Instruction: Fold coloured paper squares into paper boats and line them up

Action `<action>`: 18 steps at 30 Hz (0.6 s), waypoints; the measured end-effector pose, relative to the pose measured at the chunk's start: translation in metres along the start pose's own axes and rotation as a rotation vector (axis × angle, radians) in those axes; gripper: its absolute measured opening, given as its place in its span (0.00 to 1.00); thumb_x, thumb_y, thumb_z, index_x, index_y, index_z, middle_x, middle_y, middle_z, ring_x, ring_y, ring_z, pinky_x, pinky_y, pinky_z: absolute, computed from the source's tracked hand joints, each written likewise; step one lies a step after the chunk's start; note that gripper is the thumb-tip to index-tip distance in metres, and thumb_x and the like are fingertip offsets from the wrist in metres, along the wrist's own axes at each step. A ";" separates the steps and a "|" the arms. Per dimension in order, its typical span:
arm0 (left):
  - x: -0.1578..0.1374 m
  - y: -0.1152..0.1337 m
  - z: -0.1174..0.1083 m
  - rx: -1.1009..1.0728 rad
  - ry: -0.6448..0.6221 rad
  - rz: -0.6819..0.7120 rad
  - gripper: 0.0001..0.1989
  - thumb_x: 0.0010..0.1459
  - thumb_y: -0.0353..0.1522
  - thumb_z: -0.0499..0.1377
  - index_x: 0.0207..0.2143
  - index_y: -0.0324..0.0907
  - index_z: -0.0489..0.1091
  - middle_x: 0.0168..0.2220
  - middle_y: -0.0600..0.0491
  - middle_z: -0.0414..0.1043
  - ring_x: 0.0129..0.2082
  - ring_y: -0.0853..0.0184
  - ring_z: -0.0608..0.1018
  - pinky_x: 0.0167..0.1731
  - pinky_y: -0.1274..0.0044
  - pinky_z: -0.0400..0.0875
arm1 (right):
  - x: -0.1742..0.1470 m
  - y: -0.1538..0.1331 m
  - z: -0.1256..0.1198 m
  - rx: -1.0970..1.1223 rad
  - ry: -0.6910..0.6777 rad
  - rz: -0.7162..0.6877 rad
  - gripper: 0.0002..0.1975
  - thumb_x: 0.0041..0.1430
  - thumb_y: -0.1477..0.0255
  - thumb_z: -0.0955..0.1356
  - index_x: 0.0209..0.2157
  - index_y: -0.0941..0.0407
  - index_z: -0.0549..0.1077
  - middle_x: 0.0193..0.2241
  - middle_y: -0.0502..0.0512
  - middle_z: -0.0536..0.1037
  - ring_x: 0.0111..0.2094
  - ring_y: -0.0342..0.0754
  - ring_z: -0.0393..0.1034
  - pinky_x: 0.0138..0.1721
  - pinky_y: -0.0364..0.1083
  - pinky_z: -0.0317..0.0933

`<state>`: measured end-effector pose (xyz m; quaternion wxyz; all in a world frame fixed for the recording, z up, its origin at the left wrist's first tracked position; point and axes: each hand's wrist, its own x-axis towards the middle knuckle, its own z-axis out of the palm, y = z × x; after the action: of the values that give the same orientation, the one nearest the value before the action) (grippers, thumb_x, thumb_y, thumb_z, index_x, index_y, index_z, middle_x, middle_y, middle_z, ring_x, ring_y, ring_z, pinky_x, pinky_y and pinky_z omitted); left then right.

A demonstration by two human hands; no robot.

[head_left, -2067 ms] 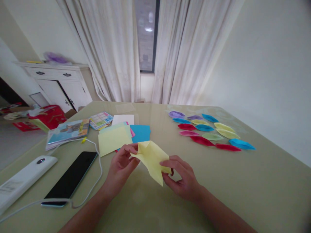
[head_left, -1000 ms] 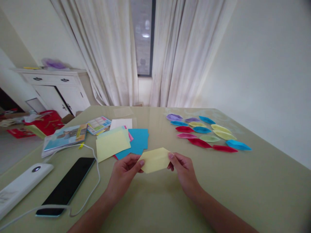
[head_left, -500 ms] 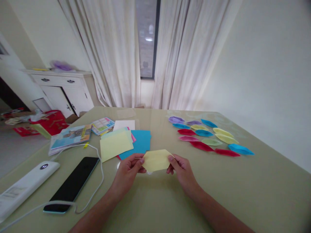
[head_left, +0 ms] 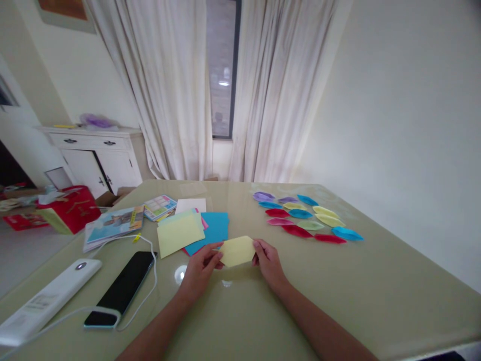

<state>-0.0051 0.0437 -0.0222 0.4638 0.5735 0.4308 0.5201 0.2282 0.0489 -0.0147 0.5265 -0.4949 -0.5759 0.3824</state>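
Between both hands is a folded piece of yellow paper (head_left: 237,251) with its corners turned in, held just above the table. My left hand (head_left: 203,263) pinches its left end between thumb and fingers. At the opposite end, my right hand (head_left: 267,259) grips it the same way, thumb on top. Just beyond my left hand lie a blue sheet (head_left: 216,228) and a pale yellow sheet (head_left: 180,233) in a loose pile. To the right, several folded paper shapes with pointed ends, such as a blue one (head_left: 347,233) and a red one (head_left: 329,238), rest in rows.
On the left of the table (head_left: 300,301) are a black phone (head_left: 122,288), a white power bank (head_left: 50,296) with a white cable (head_left: 155,271), and books (head_left: 114,225). A red bag (head_left: 75,208) stands on the floor beyond, near a white cabinet (head_left: 112,165).
The view has shifted, with the table sitting slightly lower in it. Both hands still hold the yellow paper, now tilted a little differently with its right end raised.
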 end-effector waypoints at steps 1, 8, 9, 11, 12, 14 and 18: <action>0.001 -0.002 -0.001 0.004 0.002 0.006 0.26 0.58 0.51 0.68 0.50 0.41 0.78 0.32 0.51 0.84 0.29 0.60 0.85 0.35 0.68 0.82 | 0.000 -0.001 0.001 -0.001 0.002 -0.005 0.30 0.65 0.44 0.66 0.39 0.58 0.80 0.17 0.46 0.70 0.20 0.47 0.64 0.24 0.44 0.59; 0.005 -0.016 -0.006 0.031 -0.023 0.006 0.17 0.70 0.42 0.64 0.52 0.39 0.75 0.41 0.51 0.81 0.35 0.64 0.83 0.40 0.67 0.82 | -0.005 -0.004 0.002 -0.036 0.012 -0.039 0.29 0.61 0.44 0.70 0.35 0.58 0.80 0.18 0.45 0.71 0.20 0.45 0.65 0.23 0.43 0.59; 0.006 -0.018 -0.007 0.034 -0.027 -0.002 0.16 0.70 0.40 0.63 0.53 0.39 0.74 0.44 0.50 0.80 0.37 0.64 0.83 0.40 0.67 0.82 | -0.007 -0.004 0.003 -0.045 0.023 -0.047 0.28 0.62 0.45 0.71 0.35 0.58 0.79 0.18 0.45 0.71 0.20 0.44 0.65 0.24 0.43 0.60; 0.007 -0.021 -0.008 0.036 -0.027 -0.019 0.15 0.71 0.39 0.63 0.54 0.40 0.74 0.48 0.48 0.78 0.41 0.62 0.83 0.42 0.66 0.82 | -0.008 -0.006 0.004 -0.064 0.055 -0.065 0.24 0.66 0.49 0.71 0.35 0.58 0.78 0.21 0.45 0.72 0.21 0.43 0.67 0.25 0.43 0.62; 0.007 -0.022 -0.008 0.037 -0.024 -0.026 0.16 0.71 0.39 0.63 0.55 0.40 0.73 0.50 0.48 0.78 0.43 0.61 0.82 0.43 0.65 0.81 | -0.008 -0.009 0.003 -0.074 0.076 -0.074 0.22 0.69 0.52 0.71 0.35 0.58 0.77 0.22 0.45 0.73 0.21 0.42 0.68 0.26 0.43 0.64; 0.008 -0.023 -0.009 0.038 -0.015 -0.042 0.16 0.71 0.39 0.63 0.56 0.40 0.73 0.52 0.47 0.77 0.45 0.60 0.82 0.44 0.64 0.81 | -0.004 -0.024 -0.001 -0.094 0.131 -0.096 0.18 0.72 0.58 0.70 0.36 0.59 0.76 0.25 0.46 0.75 0.23 0.42 0.70 0.29 0.44 0.68; 0.009 -0.022 -0.010 0.039 0.000 -0.070 0.17 0.70 0.39 0.64 0.57 0.41 0.72 0.54 0.46 0.76 0.47 0.58 0.82 0.46 0.62 0.81 | 0.017 -0.087 -0.025 -0.115 0.257 -0.194 0.14 0.73 0.62 0.71 0.42 0.59 0.78 0.36 0.52 0.81 0.33 0.46 0.77 0.38 0.48 0.74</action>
<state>-0.0141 0.0580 -0.0413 0.4704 0.5670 0.4607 0.4950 0.2387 0.0446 0.0766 0.6009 -0.5112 -0.5699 0.2299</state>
